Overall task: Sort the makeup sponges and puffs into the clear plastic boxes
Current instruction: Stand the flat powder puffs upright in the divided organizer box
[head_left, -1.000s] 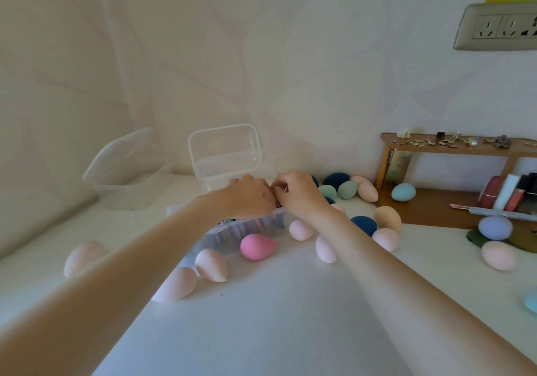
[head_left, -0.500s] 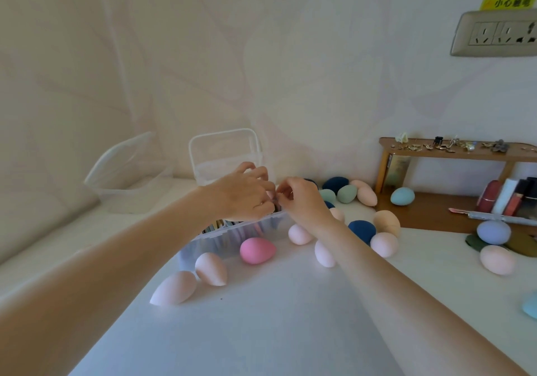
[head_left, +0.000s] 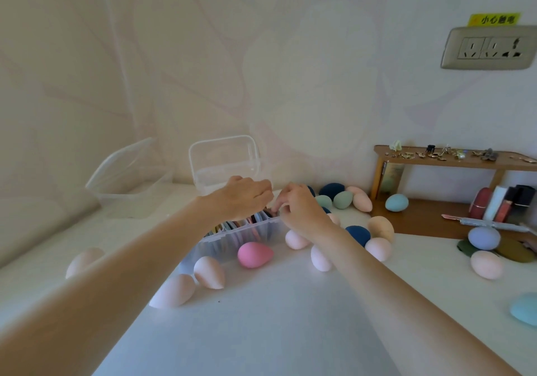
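A long clear box stands mid-table with several flat coloured puffs upright inside it. My left hand hovers over its far end with its fingers curled down among the puffs. My right hand is just to the right and pinches a puff edge at the box's far rim. Egg-shaped sponges lie around: a bright pink sponge against the box's front, two pale sponges to its left, and a navy sponge by my right wrist.
Two empty clear boxes stand at the back: one upright box behind my hands, one tilted box to the left. A wooden shelf with cosmetics is on the right, with more sponges before it. A wall socket is above.
Both hands stay at the box's far end and have drawn slightly apart. The view has tilted up a little. The sponges have not moved.
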Demonstrator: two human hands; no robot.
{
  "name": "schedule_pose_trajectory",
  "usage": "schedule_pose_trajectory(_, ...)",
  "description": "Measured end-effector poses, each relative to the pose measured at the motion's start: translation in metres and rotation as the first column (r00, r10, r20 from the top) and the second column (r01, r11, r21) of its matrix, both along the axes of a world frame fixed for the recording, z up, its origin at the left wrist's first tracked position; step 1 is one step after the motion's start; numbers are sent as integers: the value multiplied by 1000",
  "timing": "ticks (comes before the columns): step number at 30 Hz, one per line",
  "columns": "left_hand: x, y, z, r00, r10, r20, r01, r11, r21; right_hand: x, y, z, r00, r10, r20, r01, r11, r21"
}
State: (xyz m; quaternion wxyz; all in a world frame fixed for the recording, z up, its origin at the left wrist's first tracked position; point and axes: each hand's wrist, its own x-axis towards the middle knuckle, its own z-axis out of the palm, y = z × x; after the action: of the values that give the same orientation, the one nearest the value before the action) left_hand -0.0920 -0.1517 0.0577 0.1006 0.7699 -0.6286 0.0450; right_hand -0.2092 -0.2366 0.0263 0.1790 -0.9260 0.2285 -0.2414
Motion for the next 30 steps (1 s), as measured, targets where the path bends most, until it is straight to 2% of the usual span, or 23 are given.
schedule_pose_trajectory(3,-6,2,5,999,-27,-32,23,994,-106,-7,-1,7,997,11,-81,-16,997,-69)
schedule_pose_trajectory(5,-18,1,10,997,-67,-49,58,986,-156,-12,-3,12,999,-25,-37,21,995,-103)
schedule_pose_trajectory(9,-59,-17,18,978,-150,-145,110,962,-251,-41,-19,25,982,-183,49,186,980,-67)
schedule_pose_trajectory(12,-94,-42,13,958,-189,-214,140,965,-222,-84,-39,32,938,-343,41,346,927,-143)
schedule_pose_trajectory(15,-133,-66,4,952,-243,-186,217,964,-153,-137,-59,31,825,-564,-48,546,815,-193)
schedule_pose_trajectory(18,-171,-85,-5,939,-305,-159,293,952,-92,-183,-76,22,610,-747,-266,740,656,-148)
schedule_pose_trajectory(20,-193,-98,-11,939,-314,-142,311,949,-43,-206,-84,12,497,-791,-358,816,566,-117)
schedule_pose_trajectory(22,-209,-109,-17,938,-313,-146,316,949,-3,-222,-93,2,449,-810,-377,865,500,-45)
schedule_pose_trajectory(26,-229,-127,-27,933,-334,-133,350,929,120,-242,-108,-7,479,-823,-306,877,431,215)
schedule_pose_trajectory(30,-244,-134,-37,932,-320,-168,352,910,220,-247,-112,-7,553,-788,-272,824,467,322)
